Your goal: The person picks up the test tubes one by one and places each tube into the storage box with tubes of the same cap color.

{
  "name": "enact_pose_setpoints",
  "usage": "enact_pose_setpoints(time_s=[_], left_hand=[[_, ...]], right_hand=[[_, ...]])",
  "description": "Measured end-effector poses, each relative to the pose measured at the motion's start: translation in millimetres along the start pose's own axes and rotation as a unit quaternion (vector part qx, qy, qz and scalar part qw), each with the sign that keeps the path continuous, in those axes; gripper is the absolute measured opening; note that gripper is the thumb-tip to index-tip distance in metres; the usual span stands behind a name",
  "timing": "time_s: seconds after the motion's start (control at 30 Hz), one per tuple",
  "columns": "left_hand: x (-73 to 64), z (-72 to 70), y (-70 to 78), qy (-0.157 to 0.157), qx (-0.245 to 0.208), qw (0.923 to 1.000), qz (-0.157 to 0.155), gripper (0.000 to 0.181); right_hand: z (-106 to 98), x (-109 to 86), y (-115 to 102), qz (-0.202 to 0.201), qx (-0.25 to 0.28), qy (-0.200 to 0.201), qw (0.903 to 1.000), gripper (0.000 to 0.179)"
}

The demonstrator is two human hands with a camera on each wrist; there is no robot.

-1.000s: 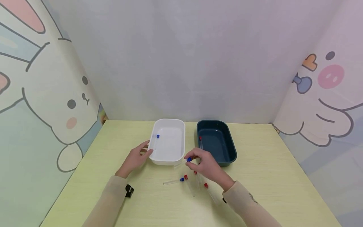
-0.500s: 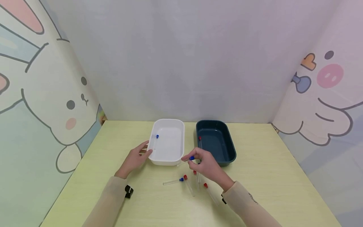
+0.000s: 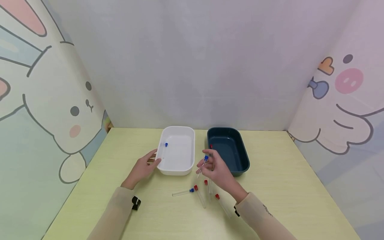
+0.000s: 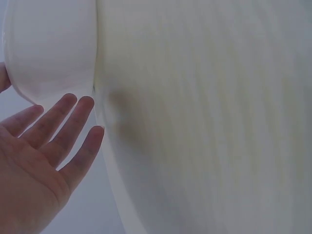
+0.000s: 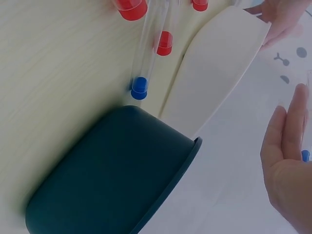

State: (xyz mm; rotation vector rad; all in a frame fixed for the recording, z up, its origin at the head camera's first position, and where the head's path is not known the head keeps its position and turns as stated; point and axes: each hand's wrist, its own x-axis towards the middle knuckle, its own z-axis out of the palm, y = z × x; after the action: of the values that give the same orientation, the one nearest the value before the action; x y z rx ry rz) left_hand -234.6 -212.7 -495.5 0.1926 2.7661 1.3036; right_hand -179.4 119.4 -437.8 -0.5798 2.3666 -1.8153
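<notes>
My right hand (image 3: 220,171) pinches a clear test tube with a blue cap (image 3: 206,158), raised in front of the dark tray (image 3: 231,150). The tube slants, cap end up. My left hand (image 3: 142,170) is at the left side of the white tray (image 3: 180,155); its thumb lies on the rim. In the left wrist view the fingers (image 4: 68,129) are nearly straight beside the tray's outer wall. One blue-capped tube (image 3: 166,144) lies in the white tray, its clear body hard to make out. A red-capped tube (image 3: 211,146) lies in the dark tray, partly behind my right hand.
On the table in front of the trays lie a blue-capped tube (image 3: 182,192) and red-capped tubes (image 3: 201,198), one of them (image 3: 223,206) near my right sleeve. Another blue-capped tube (image 5: 139,87) lies close to the dark tray. A pale curtain (image 3: 192,66) stands behind the table.
My right hand has turned the held tube from nearly level to a steep slant, its cap moving up and slightly right. The left hand and the trays stay in place.
</notes>
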Motion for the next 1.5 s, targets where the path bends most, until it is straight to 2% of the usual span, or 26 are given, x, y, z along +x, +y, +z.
enact_pose_setpoints(time_s=[0.2, 0.5, 0.7, 0.83, 1.0, 1.1, 1.2, 1.5], left_hand=[[0.3, -0.7, -0.6, -0.001, -0.002, 1.0, 0.001, 0.059], [1.5, 0.2, -0.3, 0.002, 0.003, 1.0, 0.004, 0.061], [1.4, 0.8, -0.9, 0.0, 0.006, 0.9999, 0.01, 0.06], [0.8, 0.8, -0.6, -0.001, 0.009, 0.9999, 0.01, 0.061], [1.5, 1.0, -0.4, 0.0, 0.007, 0.9999, 0.007, 0.06], [1.6, 0.6, -0.1, 0.0, 0.006, 1.0, 0.005, 0.06], [1.4, 0.1, 0.4, -0.002, 0.007, 1.0, 0.005, 0.061], [1.1, -1.0, 0.9, -0.001, 0.005, 0.9999, 0.012, 0.061]], right_hand=[[-0.5, 1.1, 0.7, 0.043, 0.013, 0.02, 0.9988, 0.057], [-0.7, 3.0, -1.7, 0.07, 0.003, 0.046, 0.9965, 0.056], [-0.8, 3.0, -1.6, 0.118, -0.007, 0.061, 0.9911, 0.069], [-1.4, 2.9, -2.7, 0.137, -0.03, 0.046, 0.989, 0.081], [-1.8, 1.0, -5.8, 0.156, -0.058, -0.002, 0.986, 0.095], [-1.2, -0.9, -6.8, 0.15, -0.062, -0.032, 0.9861, 0.097], [0.8, -2.2, -8.8, 0.141, -0.074, -0.047, 0.9861, 0.096], [7.6, -3.3, -15.7, 0.074, -0.131, -0.028, 0.9882, 0.089]])
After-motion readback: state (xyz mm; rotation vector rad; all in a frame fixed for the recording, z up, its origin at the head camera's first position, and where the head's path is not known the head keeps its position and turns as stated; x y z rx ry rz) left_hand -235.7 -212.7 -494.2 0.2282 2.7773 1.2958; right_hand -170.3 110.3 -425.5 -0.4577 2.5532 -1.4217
